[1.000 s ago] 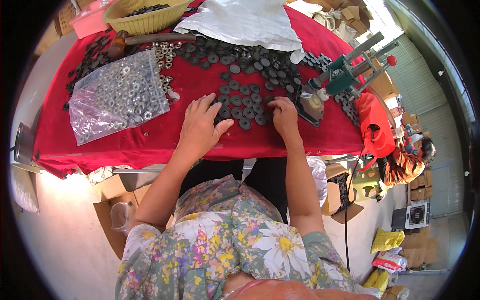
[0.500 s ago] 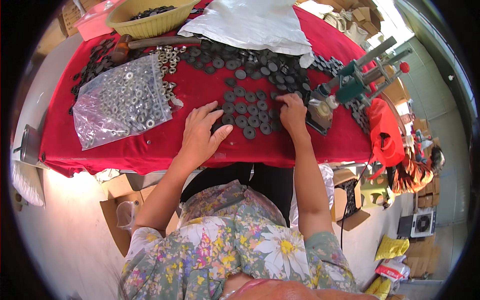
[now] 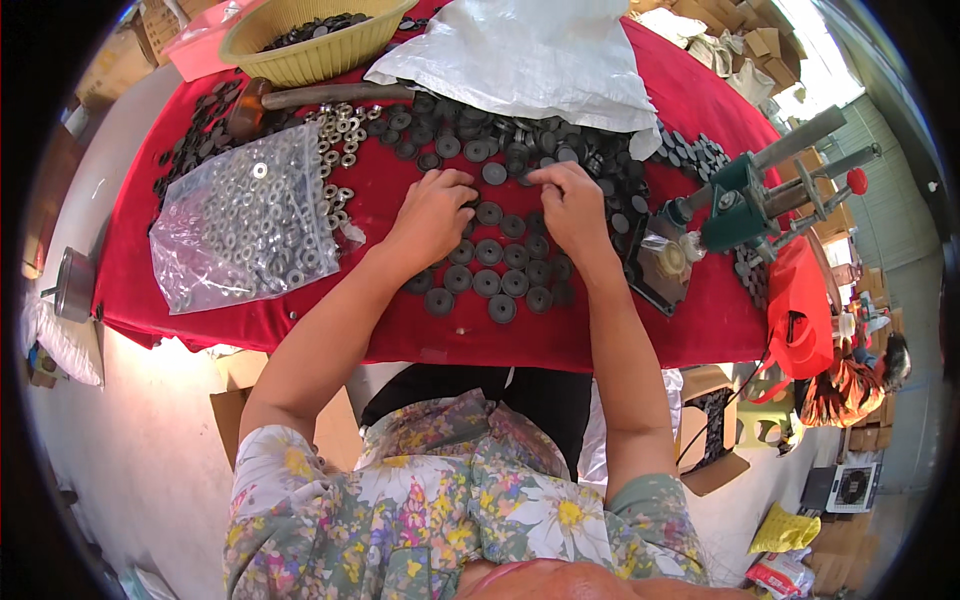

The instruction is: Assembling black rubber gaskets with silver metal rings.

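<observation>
Several round black discs with a centre hole (image 3: 487, 283) lie flat in loose rows on the red cloth in front of me. My left hand (image 3: 437, 215) is at the left upper edge of these rows, its fingers bent but apart, fingertips down by the discs; what lies under the palm is hidden. Across from it, my right hand (image 3: 574, 208) has its fingers drawn together at a small dark disc (image 3: 525, 180), by the near edge of the heap of black discs (image 3: 560, 135). A single disc (image 3: 494, 173) lies between the two hands.
On the left lies a clear bag of metal rings (image 3: 255, 220), with loose rings (image 3: 338, 200) beside it. A hammer (image 3: 330, 95), a yellow basket (image 3: 310, 50) and a white sack (image 3: 520, 60) are at the back. A green hand press (image 3: 740, 205) stands right, near a red bag (image 3: 800, 300).
Both hands have moved away from me toward the heap. My left hand went up and slightly right, uncovering discs at the near left. The view has shifted a little.
</observation>
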### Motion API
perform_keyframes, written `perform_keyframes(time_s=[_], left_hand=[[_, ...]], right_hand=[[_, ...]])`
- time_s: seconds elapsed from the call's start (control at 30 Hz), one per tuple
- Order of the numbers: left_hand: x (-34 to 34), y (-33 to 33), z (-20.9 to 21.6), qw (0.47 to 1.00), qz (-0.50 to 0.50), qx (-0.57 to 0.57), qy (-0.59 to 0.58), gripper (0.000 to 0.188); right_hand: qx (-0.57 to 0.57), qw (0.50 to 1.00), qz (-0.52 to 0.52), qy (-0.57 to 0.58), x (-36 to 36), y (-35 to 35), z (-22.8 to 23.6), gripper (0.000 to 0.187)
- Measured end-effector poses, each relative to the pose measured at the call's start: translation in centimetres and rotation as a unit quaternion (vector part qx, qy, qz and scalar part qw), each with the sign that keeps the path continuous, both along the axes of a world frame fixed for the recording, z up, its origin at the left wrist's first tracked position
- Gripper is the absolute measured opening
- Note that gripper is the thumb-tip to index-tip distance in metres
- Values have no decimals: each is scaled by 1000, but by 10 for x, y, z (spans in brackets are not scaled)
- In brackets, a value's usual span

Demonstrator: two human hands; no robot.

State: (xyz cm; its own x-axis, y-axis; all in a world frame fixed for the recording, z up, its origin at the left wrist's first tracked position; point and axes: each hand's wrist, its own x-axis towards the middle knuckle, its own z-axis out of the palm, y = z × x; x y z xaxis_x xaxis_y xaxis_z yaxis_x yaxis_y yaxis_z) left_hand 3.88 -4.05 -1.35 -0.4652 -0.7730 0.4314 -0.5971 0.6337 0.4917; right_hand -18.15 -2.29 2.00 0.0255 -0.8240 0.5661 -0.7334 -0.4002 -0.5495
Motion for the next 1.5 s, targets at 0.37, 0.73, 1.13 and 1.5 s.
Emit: perform_keyframes(time_s=[0.37,0.73,1.13,1.5], left_hand=[[22,-2,11,992,113,-46,-21,15],[23,-10,5,982,171,-51,-66,35],[20,-6,10,987,145,-68,-28,34],[7,1,17,998,24,-38,53,25]], right_hand=[[63,971,14,230,25,-23,0,16],[12,982,17,186,26,-25,-14,22],[-56,991,-71,100,15,-28,-12,12],[31,997,-53,43,1,-33,-16,13]])
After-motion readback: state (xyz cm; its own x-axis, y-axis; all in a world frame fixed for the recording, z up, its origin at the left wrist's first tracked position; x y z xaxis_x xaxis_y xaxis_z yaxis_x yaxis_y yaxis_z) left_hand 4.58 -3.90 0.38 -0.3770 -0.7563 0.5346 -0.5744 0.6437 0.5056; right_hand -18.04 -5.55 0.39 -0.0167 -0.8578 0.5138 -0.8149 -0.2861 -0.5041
